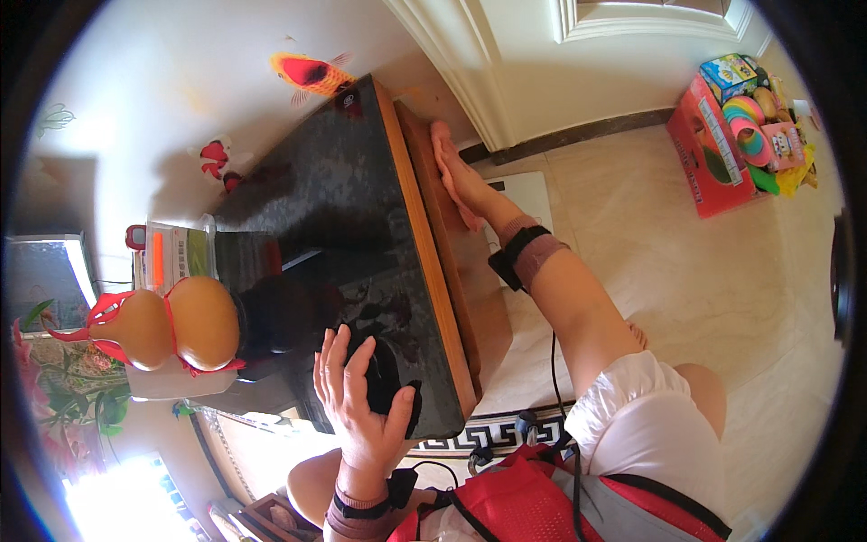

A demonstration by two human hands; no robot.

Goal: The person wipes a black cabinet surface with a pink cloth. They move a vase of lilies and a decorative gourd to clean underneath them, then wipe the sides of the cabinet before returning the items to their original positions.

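Beneath my right hand is a pink cloth, pressed against the reddish-brown wooden side of a cabinet. Part of the cloth hangs below my wrist. My left hand is at the near end of the cabinet's glossy black top, fingers spread and nothing held. A dark reflection shows under its fingers; whether the palm touches the surface I cannot tell. Smudges and streaks mark the black top, which has a light wood edge.
A bottle gourd with red ribbon and a clear plastic box stand at the cabinet's left. A flat white device lies on the tiled floor by the cabinet. A red carton of toys is at right. Black cables hang near my body.
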